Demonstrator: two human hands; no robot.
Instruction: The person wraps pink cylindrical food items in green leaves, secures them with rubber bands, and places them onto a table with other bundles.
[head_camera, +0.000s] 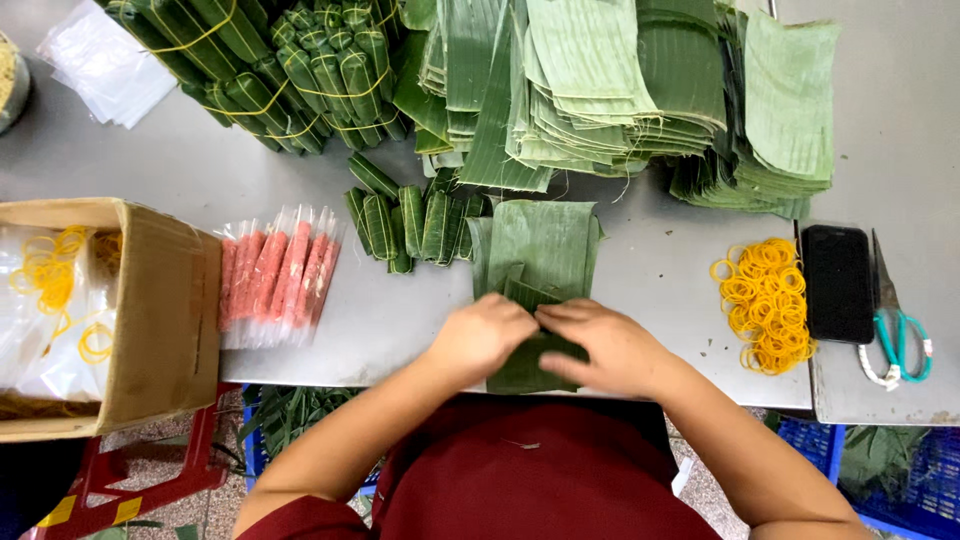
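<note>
At lower centre of the frame, a folded banana leaf (535, 300) is pinched by the curled left hand (480, 335) and right hand (605, 345).

Clear pink-filled packets (275, 278) lie beside the open cardboard box (160, 310).

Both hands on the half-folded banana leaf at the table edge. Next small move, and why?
Probably finish the fold and roll it tight: left hand and right hand both press the folded leaf, which is not yet a closed roll like the wrapped rolls beside it. Rubber bands lie by the right hand.
</note>
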